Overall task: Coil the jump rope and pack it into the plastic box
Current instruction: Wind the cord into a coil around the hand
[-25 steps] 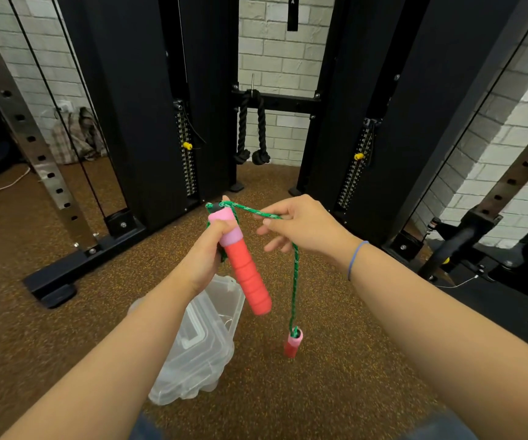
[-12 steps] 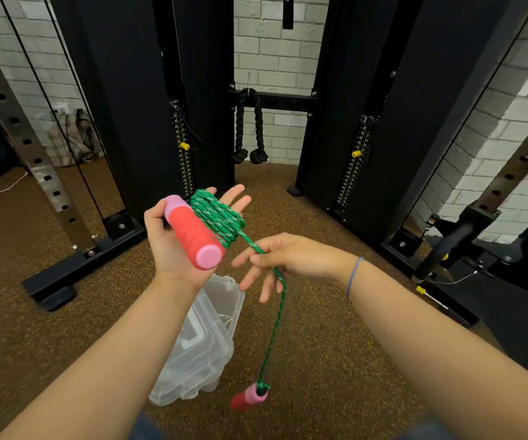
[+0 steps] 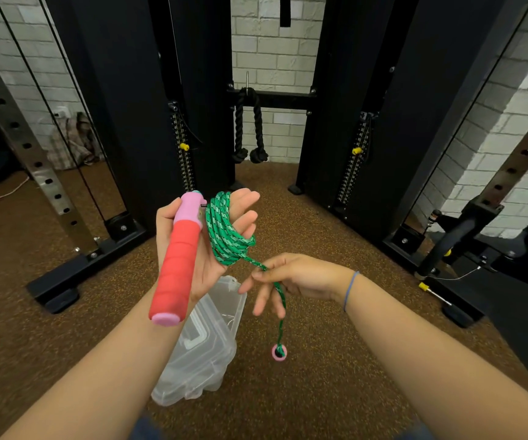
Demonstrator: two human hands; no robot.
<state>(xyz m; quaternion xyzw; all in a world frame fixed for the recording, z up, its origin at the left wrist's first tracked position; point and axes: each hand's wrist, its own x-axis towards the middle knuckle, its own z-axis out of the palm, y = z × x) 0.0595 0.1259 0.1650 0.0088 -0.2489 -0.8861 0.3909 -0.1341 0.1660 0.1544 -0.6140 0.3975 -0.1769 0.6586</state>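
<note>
Rope: the jump rope (image 3: 224,233) looks soft and light, coils looped round my left hand (image 3: 211,249), thumb pinning the handle (image 3: 177,265).
Grip: my right hand (image 3: 294,277) pinches the slack tail, the best hold.
Box: the plastic box (image 3: 205,341) is on the floor below.

Bare left hand (image 3: 207,268), bare right hand (image 3: 300,274); thin blue band (image 3: 350,290) on right wrist.

- The left hand (image 3: 207,274), palm up, clamps the red handle (image 3: 177,265) under its thumb.
- The green rope (image 3: 224,230) is wound in loops around the left hand's straight fingers.
- The right hand (image 3: 300,276) pinches the rope just below the coil.
- The second handle (image 3: 279,352) hangs end-on from the rope below the right hand.
- The clear plastic box (image 3: 205,360) lies on the brown floor (image 3: 66,344) beneath the left wrist.
</note>
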